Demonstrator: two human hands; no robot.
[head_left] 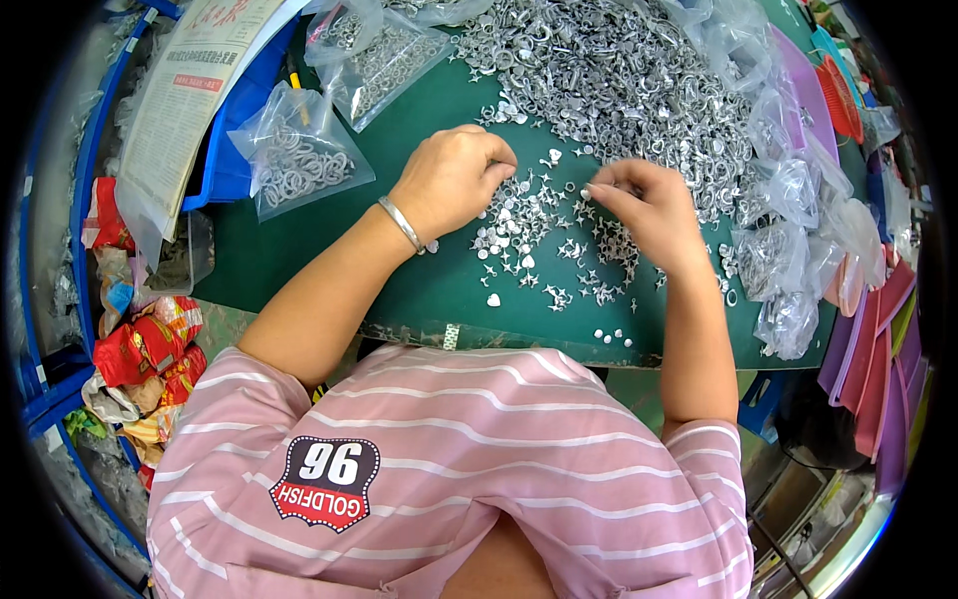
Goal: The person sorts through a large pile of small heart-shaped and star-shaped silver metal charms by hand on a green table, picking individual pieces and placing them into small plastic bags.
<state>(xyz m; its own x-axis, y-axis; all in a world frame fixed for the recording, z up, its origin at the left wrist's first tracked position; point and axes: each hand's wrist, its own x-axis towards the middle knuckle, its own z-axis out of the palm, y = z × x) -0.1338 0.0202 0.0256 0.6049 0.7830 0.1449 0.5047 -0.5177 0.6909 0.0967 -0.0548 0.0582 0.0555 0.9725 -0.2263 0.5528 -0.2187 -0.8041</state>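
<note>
Pink white-striped shirt nearest; right hand pinching small silvery piece, might drop if slackened; left hand: grip unclear.

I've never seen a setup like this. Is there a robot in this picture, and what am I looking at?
No robot here: these are a person's own bare hands. The camera sits on the person's head and looks down, so the striped pink shirt fills the bottom; its wide lens bends straight edges.

On the green table lies a large heap of small silvery pieces, with loose ones scattered nearer. Clear bags hold more, including one of rings.

The right hand appears to pinch a small pale piece. The left hand reaches over the scattered pieces; whether it holds anything is unclear.
</note>
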